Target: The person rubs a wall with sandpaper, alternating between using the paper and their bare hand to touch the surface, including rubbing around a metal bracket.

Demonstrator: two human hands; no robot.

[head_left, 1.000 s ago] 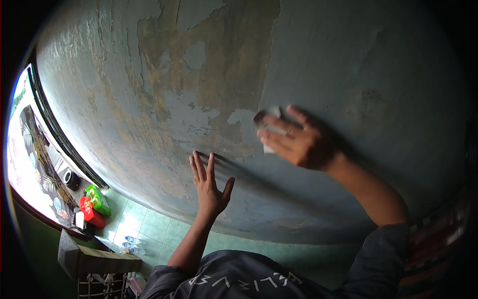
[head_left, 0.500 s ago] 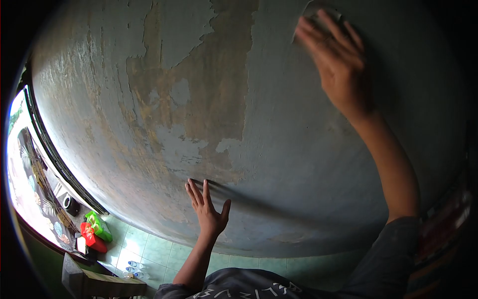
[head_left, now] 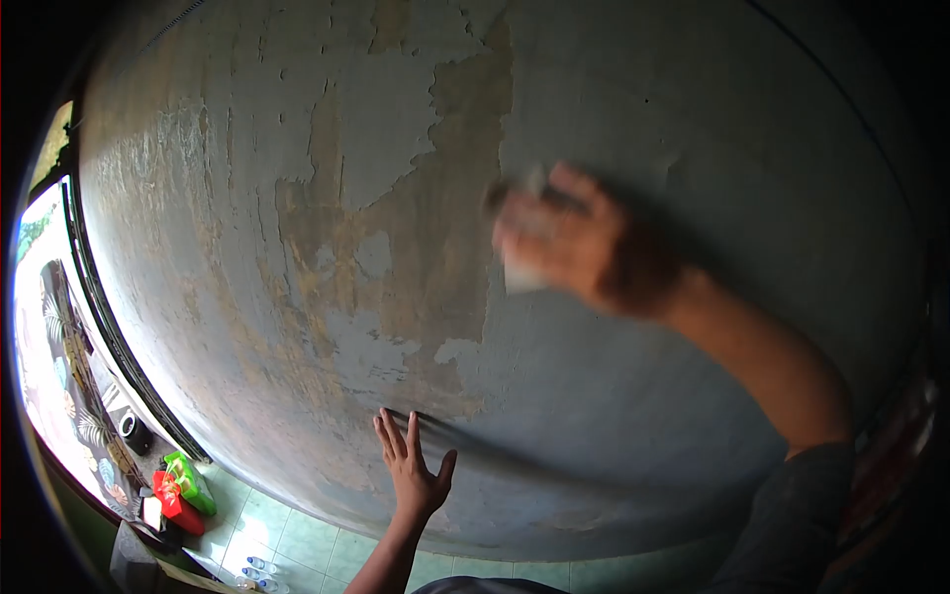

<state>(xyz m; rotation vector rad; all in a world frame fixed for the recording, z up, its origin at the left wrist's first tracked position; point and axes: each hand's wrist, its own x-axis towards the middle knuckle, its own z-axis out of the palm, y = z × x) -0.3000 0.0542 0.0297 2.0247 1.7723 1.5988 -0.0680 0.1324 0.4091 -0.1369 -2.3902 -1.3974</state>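
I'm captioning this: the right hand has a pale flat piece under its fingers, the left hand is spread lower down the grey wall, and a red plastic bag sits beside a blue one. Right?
Not quite: the head view shows a bright green bag beside the red plastic bag, not blue. The right hand, pale flat piece and left hand are as stated.

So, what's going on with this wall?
A person is working on the wall, where the surface looks flaked off in brownish patches. Their right hand, blurred as if moving, has a pale, flat piece under its fingers, seemingly against the wall; I can't tell what it is. Their left hand is spread lower down, fingertips at the wall.
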